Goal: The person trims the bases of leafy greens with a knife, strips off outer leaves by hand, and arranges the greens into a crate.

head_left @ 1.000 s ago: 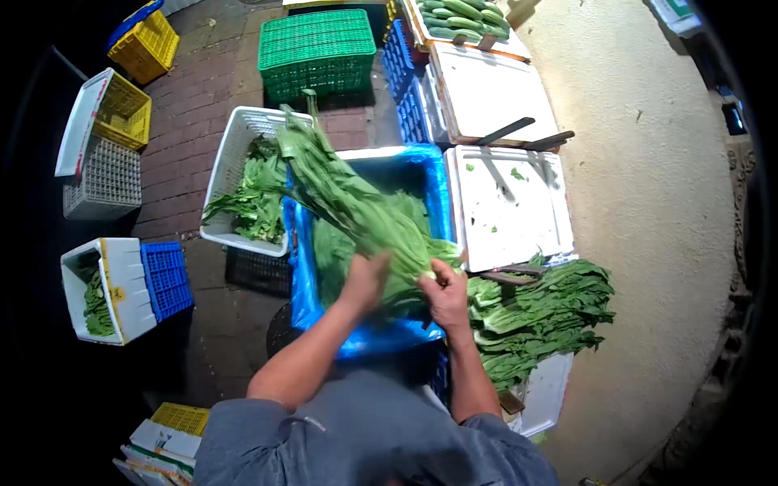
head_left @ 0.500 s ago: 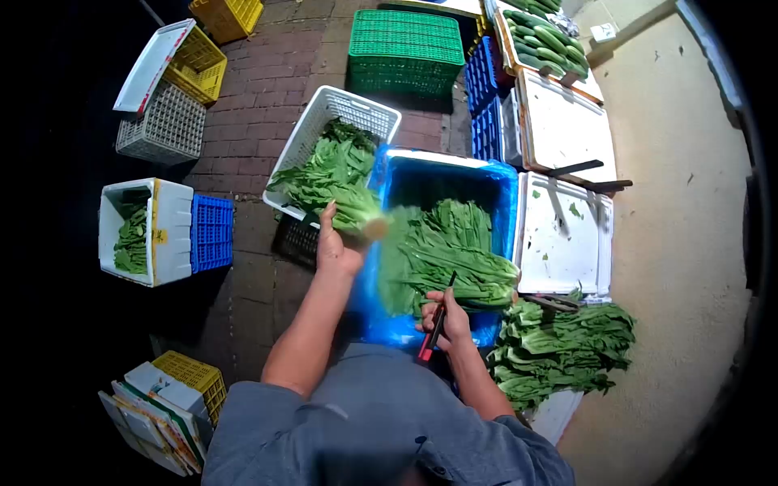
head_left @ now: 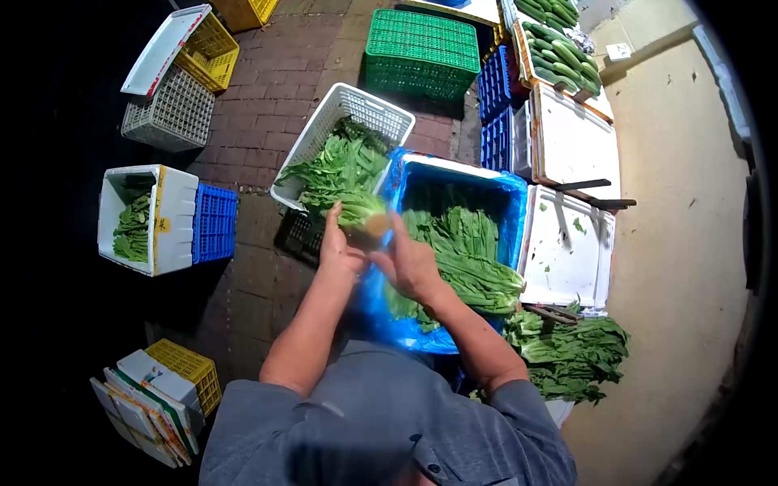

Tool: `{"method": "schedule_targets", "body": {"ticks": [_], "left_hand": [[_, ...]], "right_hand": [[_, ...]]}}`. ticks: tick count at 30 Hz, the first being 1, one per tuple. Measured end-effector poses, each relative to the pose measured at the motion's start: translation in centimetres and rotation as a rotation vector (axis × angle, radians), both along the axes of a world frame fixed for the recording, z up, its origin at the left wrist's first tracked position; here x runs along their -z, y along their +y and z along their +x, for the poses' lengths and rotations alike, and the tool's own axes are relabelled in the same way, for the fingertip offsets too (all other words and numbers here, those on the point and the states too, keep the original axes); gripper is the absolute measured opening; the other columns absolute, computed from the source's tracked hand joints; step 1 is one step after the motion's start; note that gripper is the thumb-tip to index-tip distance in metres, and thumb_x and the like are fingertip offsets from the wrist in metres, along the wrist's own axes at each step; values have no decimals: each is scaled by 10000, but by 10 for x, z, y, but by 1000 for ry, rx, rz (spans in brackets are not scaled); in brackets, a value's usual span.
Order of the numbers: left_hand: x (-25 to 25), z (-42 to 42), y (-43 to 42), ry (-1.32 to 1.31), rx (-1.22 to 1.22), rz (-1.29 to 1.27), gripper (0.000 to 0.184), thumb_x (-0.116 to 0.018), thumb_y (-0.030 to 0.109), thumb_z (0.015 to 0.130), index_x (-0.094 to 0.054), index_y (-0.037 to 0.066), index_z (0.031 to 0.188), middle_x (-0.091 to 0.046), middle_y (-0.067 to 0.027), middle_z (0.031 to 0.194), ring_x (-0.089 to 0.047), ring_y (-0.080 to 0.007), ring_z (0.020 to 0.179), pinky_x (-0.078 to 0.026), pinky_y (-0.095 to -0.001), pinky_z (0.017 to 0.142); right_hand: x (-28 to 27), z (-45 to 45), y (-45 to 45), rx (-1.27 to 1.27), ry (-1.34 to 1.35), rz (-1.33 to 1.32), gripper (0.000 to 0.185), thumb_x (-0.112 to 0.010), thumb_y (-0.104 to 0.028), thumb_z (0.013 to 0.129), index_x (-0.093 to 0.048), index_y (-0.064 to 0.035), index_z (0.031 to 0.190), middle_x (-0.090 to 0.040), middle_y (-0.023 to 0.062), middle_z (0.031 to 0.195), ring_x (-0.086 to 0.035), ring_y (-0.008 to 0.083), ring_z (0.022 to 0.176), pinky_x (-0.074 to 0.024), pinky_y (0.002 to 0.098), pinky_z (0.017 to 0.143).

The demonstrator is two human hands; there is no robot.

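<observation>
My left hand [head_left: 339, 249] is wrapped round the base of a head of leafy green lettuce [head_left: 350, 202], whose leaves point away over the white crate [head_left: 301, 166]. The pale cut end faces right. Against that end is my right hand [head_left: 412, 261], smeared by motion, with its fingers curled. The slim black and red knife it held a moment earlier is hidden or blurred now. Below and to the right, more lettuce heads [head_left: 478, 275] lie in a box lined with blue plastic [head_left: 509, 198].
To the right are a white foam lid [head_left: 571, 251] with leaf scraps and a pile of lettuce [head_left: 579, 352]. Cucumbers [head_left: 563, 57] fill a box at the back right. A green crate [head_left: 421, 57] stands behind; a foam box [head_left: 174, 219] and blue crate [head_left: 215, 225] stand left.
My right hand has come up and left from over the lined box to the cut end of the lettuce. My left hand still holds the lettuce in nearly the same place.
</observation>
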State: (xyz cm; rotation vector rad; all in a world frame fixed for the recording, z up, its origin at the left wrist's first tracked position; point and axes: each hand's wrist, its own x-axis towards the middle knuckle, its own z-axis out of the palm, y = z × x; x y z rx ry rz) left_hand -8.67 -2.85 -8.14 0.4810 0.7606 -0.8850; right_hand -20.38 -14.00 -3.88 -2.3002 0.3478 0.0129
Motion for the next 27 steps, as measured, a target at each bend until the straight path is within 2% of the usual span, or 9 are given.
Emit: {"method": "schedule_targets", "body": {"ticks": [3,6,10,16,18,19,22,27], "left_hand": [[1,3,2,12,28,42,567,-658,495,859,-583,97,1255,-646,-109,1221,-640,-305,1074,-525,-475,940],[4,9,3,64,-1,58,554,-664,497,855,-597,97,1233,-657,-103,1197,-648,-295,1059,-532,-462,931],[12,15,9,67,-5,41,560,-674,505,848,-604,91,1220,-667,-97,1165,-651,-280,1055,-537,-445,928],[27,22,19,66,-79,11,557,-596,513,907,-564,100,1280,-613,-115,1267,-602,-305,1134,-503,-467,958],[14,27,23,88,-54,30,547,-594,507,908,-562,114,1287,-610,-110,1273,-600,-308,1138,-494,-482,965],[5,27,24,61,-68,67,546,-644,472,887,-562,75,1254,-619,-154,1196,-597,-337,1090,-494,-515,966],[25,30,34,-4,-76,14,557,-634,484,890,-559,77,1262,-613,-151,1212,-591,-340,1098,-484,-526,971],[26,39,46,84,-100,33,556,-593,489,918,-541,99,1311,-592,-131,1287,-587,-333,1154,-510,-523,945]], "right_hand": [[3,11,0,-17,-116,-16,747,-672,-344,895,-310,4,1449,-656,194,755,-631,429,658,-492,489,593],[3,20,-1,-42,-116,-40,697,-665,-350,900,-353,5,1411,-656,201,760,-634,427,663,-489,494,583],[3,30,-3,-65,-124,-102,635,-661,-350,904,-397,-26,1381,-662,206,783,-643,421,682,-490,494,585],[0,44,-8,-110,-60,-103,557,-649,-356,915,-434,-114,1369,-669,200,804,-651,411,706,-497,480,595],[0,50,-9,-135,-26,-77,482,-622,-334,935,-461,-145,1349,-675,186,831,-656,397,735,-501,472,607],[-1,53,-9,-141,-35,-74,465,-615,-329,941,-468,-146,1342,-676,184,843,-657,395,745,-502,470,614],[3,58,-9,-172,-41,-40,408,-578,-299,963,-492,-161,1337,-677,188,914,-656,392,830,-509,475,675],[17,69,-11,-247,-68,87,409,-557,-277,975,-503,-158,1363,-677,191,1006,-645,410,892,-505,485,730]]}}
